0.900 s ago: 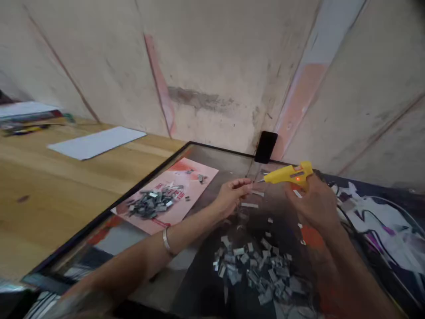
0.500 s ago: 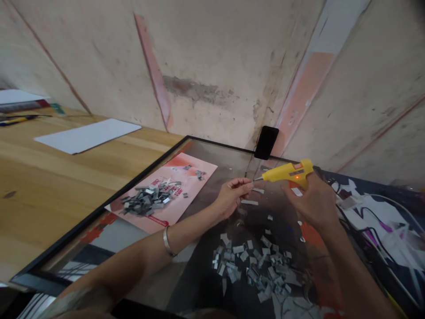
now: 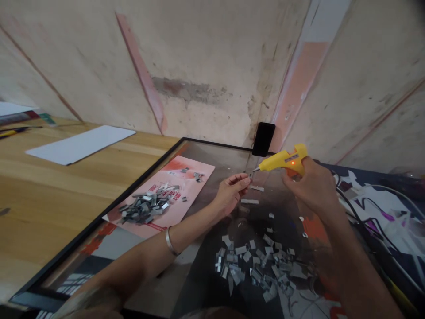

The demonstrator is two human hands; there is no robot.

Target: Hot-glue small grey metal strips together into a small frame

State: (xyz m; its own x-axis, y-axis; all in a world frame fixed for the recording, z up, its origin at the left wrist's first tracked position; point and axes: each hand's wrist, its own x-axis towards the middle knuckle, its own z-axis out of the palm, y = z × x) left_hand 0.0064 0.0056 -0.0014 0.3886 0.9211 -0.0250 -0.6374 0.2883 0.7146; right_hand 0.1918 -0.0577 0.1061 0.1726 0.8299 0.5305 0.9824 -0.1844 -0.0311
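Note:
A yellow hot glue gun (image 3: 280, 161) with a glowing orange light is gripped in my right hand (image 3: 314, 181). Its metal nozzle points left, just above the fingertips of my left hand (image 3: 232, 190). Those fingers are pinched together on a tiny piece, too small to make out. Below the nozzle, two pale strips (image 3: 249, 201) lie on the dark glass surface (image 3: 195, 266). Nearer to me a loose spread of small silvery metal pieces (image 3: 265, 266) covers the glass. More such pieces sit in a heap (image 3: 146, 206) on a pink printed sheet (image 3: 195, 177) at the left.
A black phone (image 3: 264, 138) leans against the wall behind the glass. White paper (image 3: 81, 144) lies on the wooden table (image 3: 29, 190) at the left. Cables and plastic scraps (image 3: 381, 212) crowd the right side, beside my right forearm.
The glue gun has risen slightly, and its nozzle has come away from my left fingertips. My left hand keeps its pinch. The camera view has shifted a little.

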